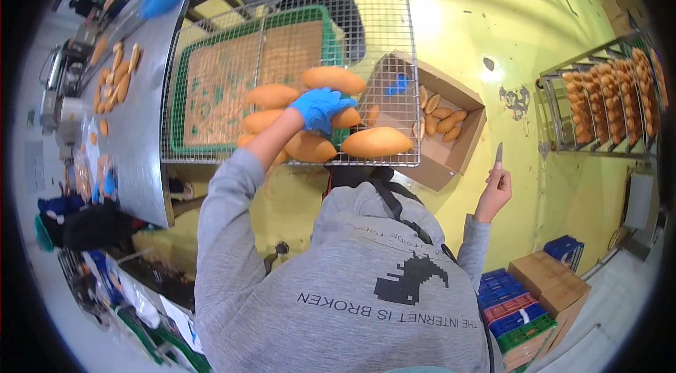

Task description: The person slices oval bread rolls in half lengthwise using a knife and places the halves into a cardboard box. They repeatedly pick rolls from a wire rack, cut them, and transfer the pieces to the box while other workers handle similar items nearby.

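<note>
While the gloved left hand [320, 107] grips a half-hidden bun [346, 118], the right hand [495, 190] pinches a knife [498, 153].

A golden-brown oblong bread roll [346, 118] lay under the blue-gloved left hand [320, 107] near the middle of the frame, mostly covered by it. Around it, more rolls of the same kind rested flat on a wire rack [394, 35]: one [334, 79] above, one [377, 141] at lower right, others [271, 96] to the left. A small knife [498, 153] stood upright, right of centre, in the bare right hand [495, 193].
</note>
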Demonstrator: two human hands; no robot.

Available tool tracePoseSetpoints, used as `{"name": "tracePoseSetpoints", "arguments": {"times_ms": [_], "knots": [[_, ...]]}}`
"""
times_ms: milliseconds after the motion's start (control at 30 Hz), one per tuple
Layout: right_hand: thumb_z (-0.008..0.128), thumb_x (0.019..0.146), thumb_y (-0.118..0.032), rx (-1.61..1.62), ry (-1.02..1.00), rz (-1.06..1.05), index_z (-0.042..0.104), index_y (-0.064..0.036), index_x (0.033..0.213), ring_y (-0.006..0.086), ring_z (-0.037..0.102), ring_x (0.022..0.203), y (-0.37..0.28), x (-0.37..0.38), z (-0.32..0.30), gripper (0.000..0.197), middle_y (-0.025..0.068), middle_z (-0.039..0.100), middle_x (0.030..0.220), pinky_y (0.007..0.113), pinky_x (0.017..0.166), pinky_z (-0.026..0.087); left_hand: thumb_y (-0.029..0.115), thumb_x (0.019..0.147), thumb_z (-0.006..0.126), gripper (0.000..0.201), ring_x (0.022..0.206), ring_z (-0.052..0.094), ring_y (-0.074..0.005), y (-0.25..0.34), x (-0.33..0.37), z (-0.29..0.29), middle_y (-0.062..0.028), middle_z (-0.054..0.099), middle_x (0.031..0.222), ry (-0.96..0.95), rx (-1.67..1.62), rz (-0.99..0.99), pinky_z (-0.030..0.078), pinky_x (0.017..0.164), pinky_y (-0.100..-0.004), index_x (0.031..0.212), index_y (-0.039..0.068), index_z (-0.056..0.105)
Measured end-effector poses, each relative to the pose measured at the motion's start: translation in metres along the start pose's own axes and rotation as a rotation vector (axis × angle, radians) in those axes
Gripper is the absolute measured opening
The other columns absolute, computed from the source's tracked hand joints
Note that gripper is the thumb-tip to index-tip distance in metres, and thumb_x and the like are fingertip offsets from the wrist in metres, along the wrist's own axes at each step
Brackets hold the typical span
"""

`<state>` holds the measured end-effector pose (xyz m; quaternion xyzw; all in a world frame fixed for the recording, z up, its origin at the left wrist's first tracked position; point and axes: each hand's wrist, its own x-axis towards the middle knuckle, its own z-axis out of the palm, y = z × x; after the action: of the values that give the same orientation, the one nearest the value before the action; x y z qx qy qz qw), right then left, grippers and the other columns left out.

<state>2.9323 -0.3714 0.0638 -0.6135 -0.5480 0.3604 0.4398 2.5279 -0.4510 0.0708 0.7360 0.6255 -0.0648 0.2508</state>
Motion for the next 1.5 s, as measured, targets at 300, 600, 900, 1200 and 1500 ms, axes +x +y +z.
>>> {"name": "tracePoseSetpoints", "arguments": {"times_ms": [300, 600, 900, 1200, 1500], "knots": [[0.070, 0.077, -0.027, -0.184, -0.183, -0.398, 0.062, -0.0054, 0.074, 0.0189, 0.050, 0.068, -0.093, -0.023, 0.035, 0.023, 0.0036, 0.055, 0.068, 0.034, 0.073, 0.036, 0.050, 0.084, 0.052, 0.072, 0.113, 0.050, -0.0343, 0.111, 0.012, -0.048, -0.0197, 0.040, 0.134, -0.018, -2.501, 0.565, 0.045, 0.089, -0.0559, 0.138, 0.006, 0.031], [0.071, 0.071, -0.031, -0.457, -0.254, -1.105, 0.056, -0.0136, 0.066, 0.0193, 0.046, 0.070, -0.138, -0.016, 0.033, 0.024, -0.0011, 0.049, 0.067, 0.038, 0.073, 0.029, 0.042, 0.095, 0.038, 0.058, 0.103, 0.057, -0.0320, 0.165, -0.014, -0.088, -0.0201, 0.048, 0.125, 0.228, -2.273, 0.297, 0.052, 0.085, -0.0409, 0.138, 0.004, 0.032], [0.075, 0.068, -0.034, -0.558, -0.077, -1.295, 0.056, -0.0113, 0.069, 0.0173, 0.049, 0.067, -0.140, -0.021, 0.040, 0.030, 0.0005, 0.050, 0.066, 0.032, 0.075, 0.030, 0.034, 0.095, 0.043, 0.055, 0.105, 0.055, -0.0302, 0.167, -0.023, -0.086, -0.0181, 0.047, 0.126, 0.265, -2.358, 0.349, 0.049, 0.090, -0.0432, 0.138, 0.001, 0.031], [0.074, 0.070, -0.033, -0.382, -0.226, -1.206, 0.058, -0.0109, 0.072, 0.0178, 0.051, 0.070, -0.148, -0.033, 0.054, 0.027, 0.0004, 0.054, 0.068, 0.033, 0.076, 0.031, 0.048, 0.092, 0.044, 0.061, 0.096, 0.058, -0.0268, 0.155, -0.036, -0.071, -0.0140, 0.052, 0.120, 0.385, -2.042, 0.360, 0.052, 0.073, -0.0373, 0.139, 0.012, 0.033], [0.073, 0.070, -0.032, -0.246, -0.239, -1.144, 0.057, -0.0116, 0.066, 0.0182, 0.050, 0.064, -0.163, -0.041, 0.100, 0.027, -0.0006, 0.052, 0.062, 0.034, 0.073, 0.031, 0.040, 0.095, 0.040, 0.056, 0.115, 0.049, -0.0216, 0.127, -0.069, -0.058, -0.0112, 0.045, 0.132, 0.502, -2.186, 0.325, 0.043, 0.093, -0.0355, 0.139, 0.007, 0.032]]}}
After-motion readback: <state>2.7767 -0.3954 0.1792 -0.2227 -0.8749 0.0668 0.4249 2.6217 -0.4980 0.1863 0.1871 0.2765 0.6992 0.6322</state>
